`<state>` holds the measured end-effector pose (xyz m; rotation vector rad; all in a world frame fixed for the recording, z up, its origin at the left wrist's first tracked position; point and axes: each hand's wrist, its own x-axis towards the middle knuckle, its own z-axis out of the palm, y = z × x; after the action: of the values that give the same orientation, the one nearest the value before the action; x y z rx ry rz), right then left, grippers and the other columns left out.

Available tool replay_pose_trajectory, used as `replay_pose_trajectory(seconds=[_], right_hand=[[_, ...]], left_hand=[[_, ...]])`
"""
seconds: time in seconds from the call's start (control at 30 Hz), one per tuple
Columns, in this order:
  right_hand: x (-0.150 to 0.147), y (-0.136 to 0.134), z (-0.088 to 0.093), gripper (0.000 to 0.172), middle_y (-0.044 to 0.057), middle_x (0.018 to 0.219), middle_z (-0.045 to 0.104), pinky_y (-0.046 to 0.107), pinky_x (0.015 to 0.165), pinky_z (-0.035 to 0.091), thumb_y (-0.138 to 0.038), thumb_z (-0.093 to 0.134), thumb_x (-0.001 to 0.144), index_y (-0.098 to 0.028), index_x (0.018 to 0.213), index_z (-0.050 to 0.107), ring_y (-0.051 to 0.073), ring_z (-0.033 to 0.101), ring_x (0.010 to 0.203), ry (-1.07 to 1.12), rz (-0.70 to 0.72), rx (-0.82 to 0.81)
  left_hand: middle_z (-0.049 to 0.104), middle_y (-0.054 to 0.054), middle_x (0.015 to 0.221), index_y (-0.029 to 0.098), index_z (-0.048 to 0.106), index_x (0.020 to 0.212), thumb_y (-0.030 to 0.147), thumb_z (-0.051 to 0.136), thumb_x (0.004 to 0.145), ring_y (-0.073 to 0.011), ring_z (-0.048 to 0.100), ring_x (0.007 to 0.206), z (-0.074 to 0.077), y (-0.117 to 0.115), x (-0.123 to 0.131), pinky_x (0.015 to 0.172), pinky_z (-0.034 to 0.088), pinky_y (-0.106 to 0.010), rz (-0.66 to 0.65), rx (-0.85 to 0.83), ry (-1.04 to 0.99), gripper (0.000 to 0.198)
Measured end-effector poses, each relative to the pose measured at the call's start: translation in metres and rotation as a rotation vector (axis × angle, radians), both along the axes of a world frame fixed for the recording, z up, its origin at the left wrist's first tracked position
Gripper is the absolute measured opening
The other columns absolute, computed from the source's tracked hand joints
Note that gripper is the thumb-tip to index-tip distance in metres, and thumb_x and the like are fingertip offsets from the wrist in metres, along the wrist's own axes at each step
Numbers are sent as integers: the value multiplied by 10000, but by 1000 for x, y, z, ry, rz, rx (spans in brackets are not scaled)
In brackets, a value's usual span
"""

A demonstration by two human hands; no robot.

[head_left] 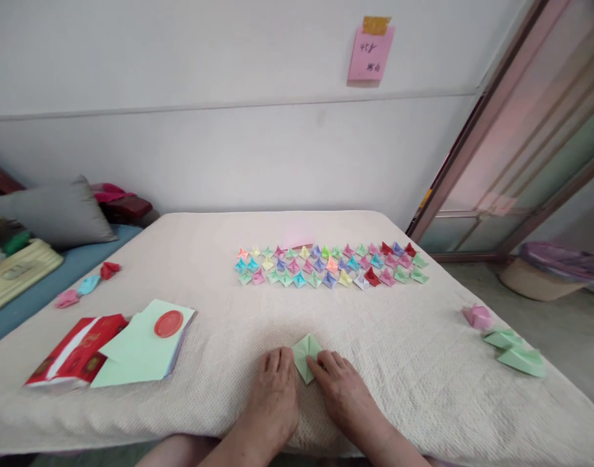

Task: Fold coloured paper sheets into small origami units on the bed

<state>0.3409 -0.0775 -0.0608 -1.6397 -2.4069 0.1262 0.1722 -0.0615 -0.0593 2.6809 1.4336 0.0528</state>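
Observation:
A small pale green sheet of origami paper (307, 351), folded into a diamond with creases meeting at its middle, lies on the cloth close in front of me. My left hand (276, 389) is closed at the paper's left corner, its fingers together and bent down over the edge. On the opposite side my right hand (340, 387) is closed at the right corner, fingertips pressed onto the paper. The thumbs are mostly hidden. Beyond the hands, several rows of small folded paper pieces (329, 264) in many colours stand on the cloth.
To the left lie a stack of green paper (136, 353) with a red disc (168, 323) on it and a red packet (78, 350). Folded pink paper (478, 316) and green paper boats (521, 359) sit near the right edge. A pink note (371, 55) hangs on the wall.

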Motion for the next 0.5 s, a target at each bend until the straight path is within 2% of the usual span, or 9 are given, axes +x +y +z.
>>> replay_pose_trajectory(seconds=[0.1, 0.23, 0.33, 0.43, 0.5], right_hand=[[-1, 0, -4, 321, 48, 952, 578, 341, 748, 410, -33, 532, 794, -202, 1063, 577, 225, 503, 860, -14, -16, 30], [0, -3, -9, 200, 57, 868, 593, 342, 715, 398, -24, 544, 768, -178, 870, 621, 228, 512, 805, -36, -93, 57], [2, -5, -9, 150, 63, 818, 597, 354, 699, 383, -51, 543, 777, -176, 797, 625, 237, 519, 782, -52, -124, 74], [4, -5, -5, 142, 46, 796, 598, 335, 692, 372, -84, 532, 805, -190, 761, 615, 219, 540, 773, -27, -165, 72], [5, -2, -1, 198, 31, 775, 595, 311, 667, 365, -154, 492, 870, -204, 714, 604, 197, 560, 758, 23, -206, 30]], left_hand=[[473, -187, 1322, 39, 481, 1310, 144, 433, 804, -330, 380, 1204, 1, 1, -1, 1015, 313, -473, 1, 5, 24, 519], [486, -193, 1295, 40, 507, 1284, 169, 460, 796, -334, 393, 1175, 5, 3, -1, 988, 336, -475, -22, 16, 43, 507], [516, -192, 1237, 45, 543, 1241, 170, 471, 788, -329, 421, 1121, 8, 3, -1, 952, 360, -474, -33, 26, 28, 475], [543, -181, 1175, 61, 583, 1184, 154, 492, 766, -322, 434, 1086, 11, 4, -3, 915, 381, -460, -34, 17, -7, 438], [560, -168, 1131, 85, 611, 1137, 154, 503, 767, -317, 440, 1072, 13, 6, -3, 900, 384, -451, -42, 14, -35, 392]])
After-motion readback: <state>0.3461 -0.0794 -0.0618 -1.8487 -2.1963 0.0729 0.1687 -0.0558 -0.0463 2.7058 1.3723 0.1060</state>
